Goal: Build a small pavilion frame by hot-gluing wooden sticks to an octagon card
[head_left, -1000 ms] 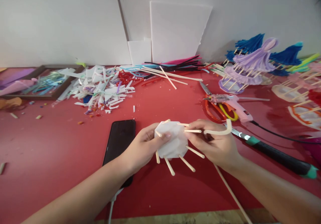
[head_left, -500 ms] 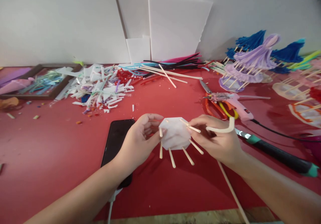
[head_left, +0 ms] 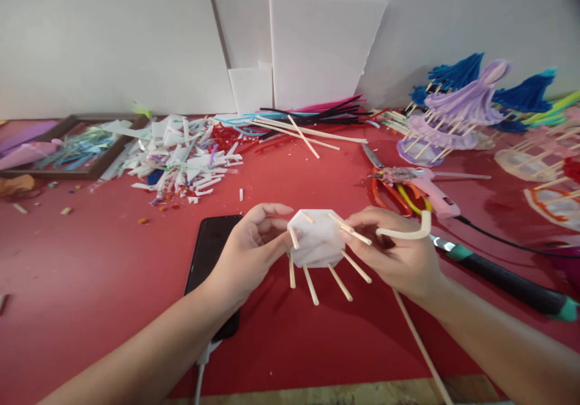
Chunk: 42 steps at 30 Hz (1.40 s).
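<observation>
Over the red table (head_left: 149, 284), a small white octagonal foam piece (head_left: 317, 239) is held up, with several short wooden sticks (head_left: 310, 285) poking out around its edge. My left hand (head_left: 254, 248) pinches its left edge between thumb and fingers. At the upper right edge, my right hand (head_left: 389, 245) is closed around the foam piece and the sticks there. A bent cream fuzzy stem (head_left: 408, 233) juts from the right hand's fingers. Below that hand runs a long pale rod (head_left: 421, 347); whether it joins the stem is hidden.
Beside my left wrist lies a black phone (head_left: 211, 251) with a white cable. A pink glue gun (head_left: 430, 190), scissors (head_left: 389, 193) and a green-black cutter (head_left: 502, 278) are to the right. Foam scraps (head_left: 181, 157), pipe cleaners (head_left: 312, 115) and tasselled umbrella-like crafts (head_left: 462, 109) line the back.
The foam piece has tipped slightly, showing the stick at its upper left more fully. Both hands keep their hold and have barely shifted.
</observation>
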Tool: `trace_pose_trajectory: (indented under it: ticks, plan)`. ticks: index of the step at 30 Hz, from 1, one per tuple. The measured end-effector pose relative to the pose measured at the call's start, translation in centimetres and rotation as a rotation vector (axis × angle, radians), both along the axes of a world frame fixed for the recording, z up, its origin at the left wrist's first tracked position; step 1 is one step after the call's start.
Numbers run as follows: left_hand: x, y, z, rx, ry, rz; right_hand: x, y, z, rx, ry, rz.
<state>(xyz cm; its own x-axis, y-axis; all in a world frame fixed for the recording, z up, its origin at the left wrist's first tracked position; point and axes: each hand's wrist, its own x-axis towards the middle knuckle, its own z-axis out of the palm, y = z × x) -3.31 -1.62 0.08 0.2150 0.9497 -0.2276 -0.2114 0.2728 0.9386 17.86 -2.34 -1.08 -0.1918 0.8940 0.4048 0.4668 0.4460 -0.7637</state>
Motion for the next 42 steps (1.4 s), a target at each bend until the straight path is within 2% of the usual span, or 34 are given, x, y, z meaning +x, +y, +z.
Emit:
trace_pose_trajectory:
  ticks: [6, 9, 17, 22, 25, 29, 42]
  plan:
    - [-0.11, -0.07, 0.10, -0.055, -0.071, -0.015, -0.04, 0.01, -0.67, -0.104, 0.061, -0.028]
    - [-0.15, -0.01, 0.01, -0.066, -0.077, -0.028, 0.01, 0.00, -0.83, -0.106, 0.076, -0.042]
    - [-0.05, -0.13, 0.01, -0.083, -0.058, -0.025, -0.46, -0.09, -0.19, -0.152, 0.110, -0.097]
    - [0.10, -0.07, 0.35, -0.175, -0.141, 0.017, -0.60, -0.07, -0.02, -0.202, 0.171, -0.103]
    - [0.09, -0.10, 0.44, -0.176, -0.160, 0.041, -0.50, 0.04, -0.01, -0.225, 0.216, -0.098]
    - [0.05, -0.23, 0.36, -0.175, -0.133, 0.066, -0.47, 0.13, 0.02, -0.210, 0.244, -0.103]
    - [0.04, -0.05, 0.40, -0.168, -0.114, 0.068, -0.52, -0.30, -0.15, -0.088, 0.115, -0.134]
